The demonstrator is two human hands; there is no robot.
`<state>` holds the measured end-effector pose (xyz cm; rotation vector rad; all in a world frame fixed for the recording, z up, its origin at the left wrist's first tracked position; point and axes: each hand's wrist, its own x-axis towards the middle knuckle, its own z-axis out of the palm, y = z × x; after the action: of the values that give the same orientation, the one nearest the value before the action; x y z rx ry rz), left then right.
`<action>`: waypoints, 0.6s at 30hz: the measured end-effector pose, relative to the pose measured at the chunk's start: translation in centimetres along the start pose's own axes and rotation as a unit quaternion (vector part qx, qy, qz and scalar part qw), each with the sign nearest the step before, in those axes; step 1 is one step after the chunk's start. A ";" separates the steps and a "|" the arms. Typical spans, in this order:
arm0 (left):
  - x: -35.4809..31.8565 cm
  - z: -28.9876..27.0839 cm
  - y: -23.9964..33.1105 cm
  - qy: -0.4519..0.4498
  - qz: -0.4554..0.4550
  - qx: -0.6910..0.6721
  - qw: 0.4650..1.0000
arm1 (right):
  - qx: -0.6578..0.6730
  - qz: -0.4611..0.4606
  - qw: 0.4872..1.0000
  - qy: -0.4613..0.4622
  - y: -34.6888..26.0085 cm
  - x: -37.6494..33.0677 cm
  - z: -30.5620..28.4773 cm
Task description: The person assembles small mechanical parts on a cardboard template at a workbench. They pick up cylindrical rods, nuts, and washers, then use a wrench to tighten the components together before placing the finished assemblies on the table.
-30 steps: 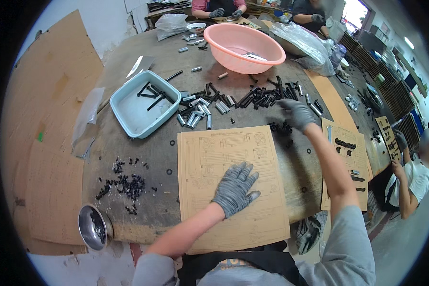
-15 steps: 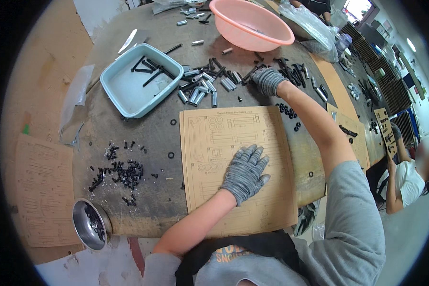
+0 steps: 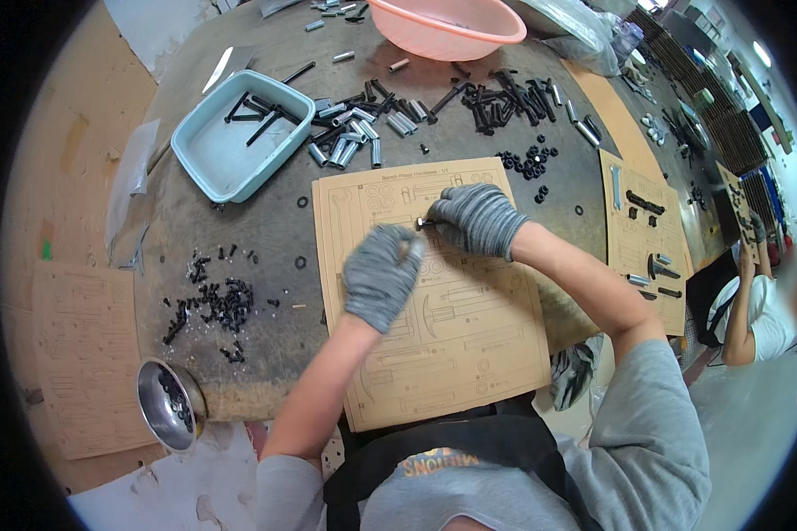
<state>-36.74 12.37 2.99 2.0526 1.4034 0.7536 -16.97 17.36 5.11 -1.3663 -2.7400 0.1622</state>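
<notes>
A stack of brown cardboard sheets (image 3: 452, 354) printed with hardware drawings lies in front of me. Over its upper right part, my right hand (image 3: 480, 219), in a grey knit glove, is closed on a small black bolt (image 3: 421, 223). The bolt's shiny end pokes out to the left of the fingertips; the rest is hidden. My left hand (image 3: 381, 276), gloved alike and slightly blurred, hovers over the left part of the sheet. Its thumb stands apart from the loosely bent fingers, just below the bolt, and I see nothing in it.
Beyond the sheets lie silver sleeves (image 3: 357, 133), long black bolts (image 3: 514, 97) and black nuts (image 3: 531, 161). A blue tray (image 3: 239, 142) holds several bolts. Small black screws (image 3: 226, 301) and a metal bowl (image 3: 164, 407) are at left. A pink basin (image 3: 447, 31) stands behind; a co-worker (image 3: 739, 301) is at right.
My right hand has come back from the black bolts onto the sheet, now holding a small bolt. My left hand has lifted and shifted left and up. The view has turned slightly.
</notes>
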 end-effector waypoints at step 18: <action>5.2 4.3 -1.8 0.002 0.056 0.079 0.995 | 0.122 0.093 0.981 0.123 2.0 -3.2 2.8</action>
<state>-33.32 17.34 -0.50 2.2670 1.3996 0.7136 -13.79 15.85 2.02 -1.4622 -2.3057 0.3062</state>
